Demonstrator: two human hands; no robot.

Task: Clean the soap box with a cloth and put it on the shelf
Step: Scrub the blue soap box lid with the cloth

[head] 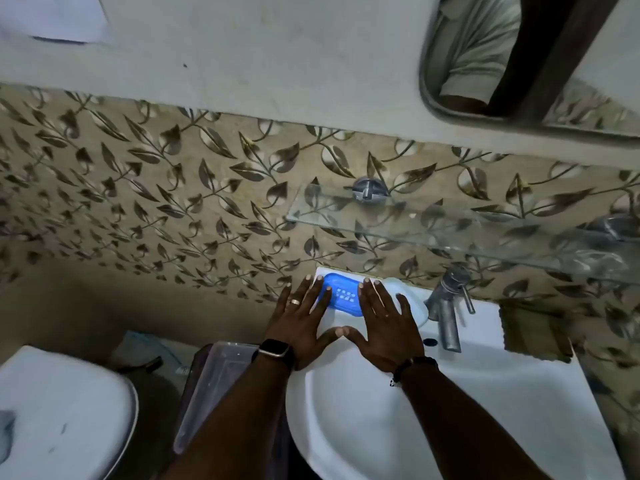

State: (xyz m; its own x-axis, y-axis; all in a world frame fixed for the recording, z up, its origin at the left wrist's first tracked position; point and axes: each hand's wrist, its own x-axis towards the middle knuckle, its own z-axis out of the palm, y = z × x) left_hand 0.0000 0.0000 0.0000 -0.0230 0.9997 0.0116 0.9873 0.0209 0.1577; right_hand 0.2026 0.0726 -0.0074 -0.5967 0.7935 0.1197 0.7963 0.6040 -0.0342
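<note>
leaf-patterned tiles (138,202) back a white sink (450,427), and the blue soap box (343,295) sits on the sink's rear ledge at its left corner, against the wall. both hands lie flat and spread over that ledge, thumb tips meeting in front of the box. the left hand (301,327) reaches its left end and the right hand (384,327) its right end, so the box shows in the gap between them. neither hand grasps anything: the fingers are straight. whether the fingertips rest on the box or only hover at its edges i cannot tell.

framing it from both sides looks like a way to take the box by its short ends, where a slippery plastic shell is easiest to lift level.

an olive cloth (533,327) lies on the ledge beyond the tap (448,306), well apart from either hand, so wiping seems not yet begun. the glass shelf (450,233) hangs on the wall above the tap, a short lift up and to the right of the box. a pale curved piece (415,303) lies partly under the right hand; it may be the lid.
</note>
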